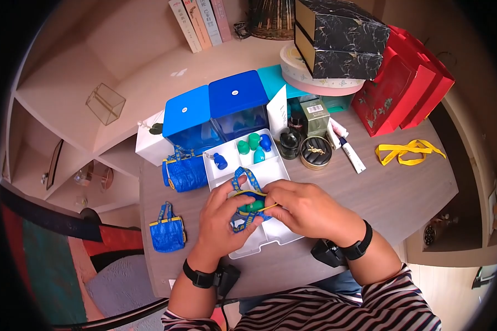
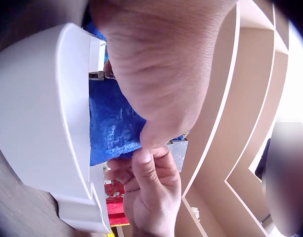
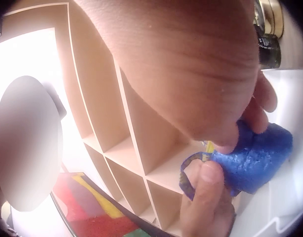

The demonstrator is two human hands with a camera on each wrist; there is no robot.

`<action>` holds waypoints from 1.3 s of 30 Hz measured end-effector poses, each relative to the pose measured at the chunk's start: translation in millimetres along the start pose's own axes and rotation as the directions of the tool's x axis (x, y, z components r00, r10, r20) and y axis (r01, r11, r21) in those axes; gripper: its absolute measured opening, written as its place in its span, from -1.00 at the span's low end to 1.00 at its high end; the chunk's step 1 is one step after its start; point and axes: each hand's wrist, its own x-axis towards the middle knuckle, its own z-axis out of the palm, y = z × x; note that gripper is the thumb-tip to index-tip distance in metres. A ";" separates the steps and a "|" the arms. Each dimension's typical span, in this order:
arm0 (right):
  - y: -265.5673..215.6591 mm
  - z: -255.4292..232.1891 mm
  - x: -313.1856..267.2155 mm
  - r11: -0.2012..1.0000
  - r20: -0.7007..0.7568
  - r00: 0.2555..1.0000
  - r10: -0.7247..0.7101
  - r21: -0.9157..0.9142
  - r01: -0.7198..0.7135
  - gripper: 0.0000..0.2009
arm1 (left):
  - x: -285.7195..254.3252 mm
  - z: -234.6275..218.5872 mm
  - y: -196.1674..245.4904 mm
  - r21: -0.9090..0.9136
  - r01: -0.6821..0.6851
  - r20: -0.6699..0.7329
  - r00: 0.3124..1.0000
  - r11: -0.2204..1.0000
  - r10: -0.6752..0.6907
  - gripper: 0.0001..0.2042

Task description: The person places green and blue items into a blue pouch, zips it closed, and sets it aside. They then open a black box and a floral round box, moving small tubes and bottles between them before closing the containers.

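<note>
Over a white divided tray, both hands hold a small blue bag by its open top, which has a yellow zipper edge and patterned strap handles. A small green piece shows inside the opening. My left hand grips the bag's left side, thumb at the near side and fingers at the far rim. My right hand pinches the right end of the yellow edge. In the tray's far compartments lie a blue piece and several green and blue bottle-shaped pieces.
Left of the tray are a blue barrel-shaped bag and a small blue tote. Two blue bins stand behind. Cosmetics, including a round black compact, a yellow ribbon and red gift bags are to the right.
</note>
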 end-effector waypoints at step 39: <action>-14.5 -4.8 5.1 0.991 -0.414 0.901 -0.131 -0.048 0.122 -0.77 | -3.5 10.6 -3.5 -0.361 0.140 -0.077 0.981 0.922 -0.179 -0.56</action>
